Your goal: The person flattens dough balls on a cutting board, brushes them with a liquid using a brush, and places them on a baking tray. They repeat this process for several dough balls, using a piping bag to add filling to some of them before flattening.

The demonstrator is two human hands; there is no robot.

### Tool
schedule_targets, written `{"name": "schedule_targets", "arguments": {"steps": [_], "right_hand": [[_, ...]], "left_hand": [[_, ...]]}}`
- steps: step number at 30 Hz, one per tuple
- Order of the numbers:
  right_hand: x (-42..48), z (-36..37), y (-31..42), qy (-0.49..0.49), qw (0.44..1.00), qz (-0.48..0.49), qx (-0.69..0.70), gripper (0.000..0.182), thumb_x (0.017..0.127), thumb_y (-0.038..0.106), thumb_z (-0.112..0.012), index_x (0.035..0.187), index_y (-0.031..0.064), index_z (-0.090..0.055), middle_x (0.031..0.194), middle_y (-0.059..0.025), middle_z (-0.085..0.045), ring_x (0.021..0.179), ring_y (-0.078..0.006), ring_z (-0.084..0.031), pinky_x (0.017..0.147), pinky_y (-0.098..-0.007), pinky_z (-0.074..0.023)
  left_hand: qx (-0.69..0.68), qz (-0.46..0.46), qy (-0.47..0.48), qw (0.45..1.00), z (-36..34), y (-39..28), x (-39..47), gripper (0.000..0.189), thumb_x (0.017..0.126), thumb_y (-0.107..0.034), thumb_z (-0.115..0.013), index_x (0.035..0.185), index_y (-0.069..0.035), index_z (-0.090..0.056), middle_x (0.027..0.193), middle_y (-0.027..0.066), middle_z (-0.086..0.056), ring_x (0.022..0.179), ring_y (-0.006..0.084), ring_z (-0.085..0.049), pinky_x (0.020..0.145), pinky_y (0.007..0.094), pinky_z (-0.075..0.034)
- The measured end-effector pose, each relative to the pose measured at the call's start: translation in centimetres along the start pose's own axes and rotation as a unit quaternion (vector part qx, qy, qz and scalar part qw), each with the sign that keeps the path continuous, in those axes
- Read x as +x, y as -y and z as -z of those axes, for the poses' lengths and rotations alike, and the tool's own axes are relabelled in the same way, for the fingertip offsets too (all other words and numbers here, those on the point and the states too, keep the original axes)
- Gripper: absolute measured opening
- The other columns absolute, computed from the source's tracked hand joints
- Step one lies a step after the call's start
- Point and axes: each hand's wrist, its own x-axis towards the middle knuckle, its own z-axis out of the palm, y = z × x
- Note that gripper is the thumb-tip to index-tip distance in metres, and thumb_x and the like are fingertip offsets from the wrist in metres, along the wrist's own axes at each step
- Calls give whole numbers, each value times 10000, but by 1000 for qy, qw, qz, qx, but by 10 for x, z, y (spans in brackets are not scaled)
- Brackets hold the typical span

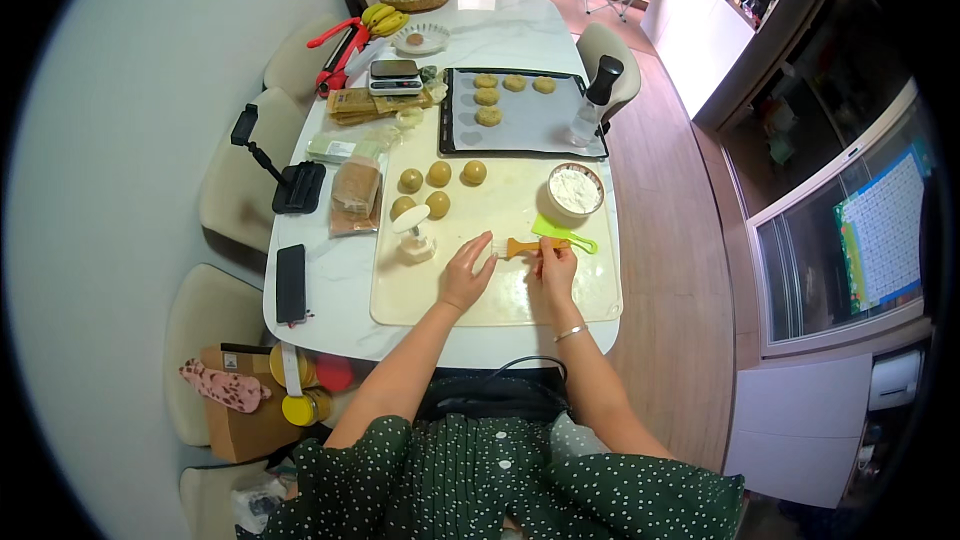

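Observation:
My right hand (556,268) grips the orange handle of a pastry brush (521,247) above the cream kneading mat (495,300). Its pale bristles point left, towards my left hand (468,275). That hand has its fingers apart and holds nothing; its fingertips are close to the bristles, and whether they touch cannot be told. Just beyond the brush lies a lime-green scraper (551,228), partly behind its handle. A patterned bowl (555,204) of white flour (576,190) stands further back. Left of my hands, a white plunger-type pastry mould (415,238) stands upright beside several smooth, olive-tan dough balls (439,204).
A paper-lined black baking tray (525,153) holds several patterned cakes (487,97) and a spray bottle (596,105). Along the left are a phone (291,283), a black stand (298,187), bagged ingredients (355,191) and a digital scale (395,82). Bananas (385,19) lie further back.

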Motion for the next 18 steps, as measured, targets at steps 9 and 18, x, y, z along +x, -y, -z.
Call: {"name": "schedule_targets", "arguments": {"steps": [9,18], "right_hand": [[-8,22,33,22,936,-77,-344,482,833,432,-637,651,-6,-550,516,-79,-539,356,-132,-480,329,-272,-382],[-13,-45,9,295,910,100,-274,212,830,75,-575,1025,-8,-595,857,-98,-653,627,-122,-604,549,-253,-513]], "left_hand": [[129,-64,-120,982,27,-2,-20,246,721,20,-631,957,-44,-600,877,116,-565,785,244,-566,658,328,-477],[180,-18,-332,926,62,11,5,434,691,-117,-727,1048,19,-520,929,144,-533,952,337,-504,804,426,-414]]}}
